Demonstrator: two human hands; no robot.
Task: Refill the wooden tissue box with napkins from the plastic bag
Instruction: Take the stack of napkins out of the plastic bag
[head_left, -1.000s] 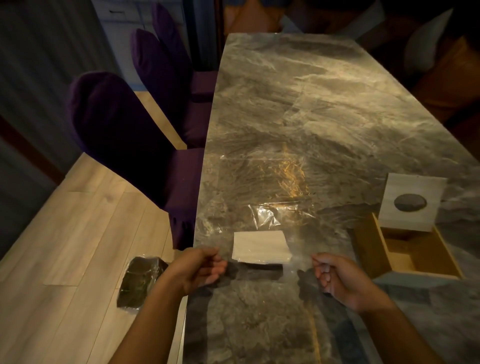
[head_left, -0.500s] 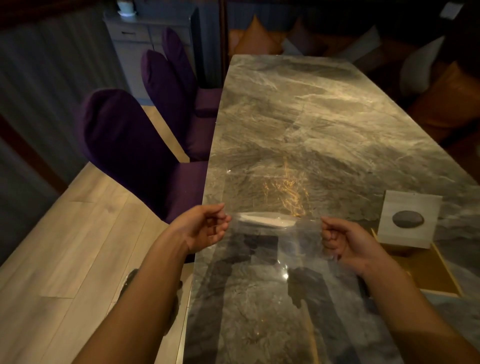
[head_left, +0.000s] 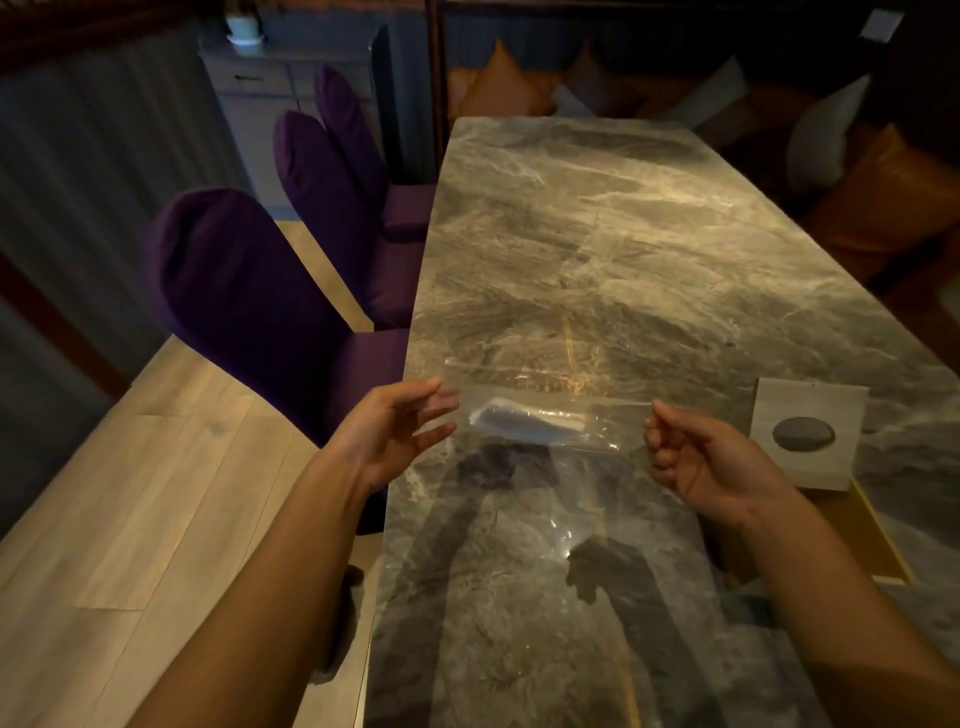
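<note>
I hold a clear plastic bag (head_left: 550, 395) level in the air above the marble table (head_left: 597, 249). A small stack of white napkins (head_left: 524, 426) lies inside it, seen edge-on. My left hand (head_left: 395, 436) touches the bag's left edge with thumb and fingertips, the other fingers loosely spread. My right hand (head_left: 696, 462) pinches the bag's right edge. The open wooden tissue box (head_left: 878, 530) sits at the right table edge, mostly hidden behind my right forearm. Its pale lid (head_left: 810, 410), with an oval hole, leans against the box.
Purple chairs (head_left: 244, 296) stand along the table's left side. A dark crumpled bag (head_left: 343, 623) lies on the wooden floor by the table's near left corner, partly behind my left arm. Orange cushions (head_left: 883, 208) line the bench at the right.
The bag with the napkins has come up off the table and now hangs level between my hands. My left fingers have loosened and spread. The view has tilted up.
</note>
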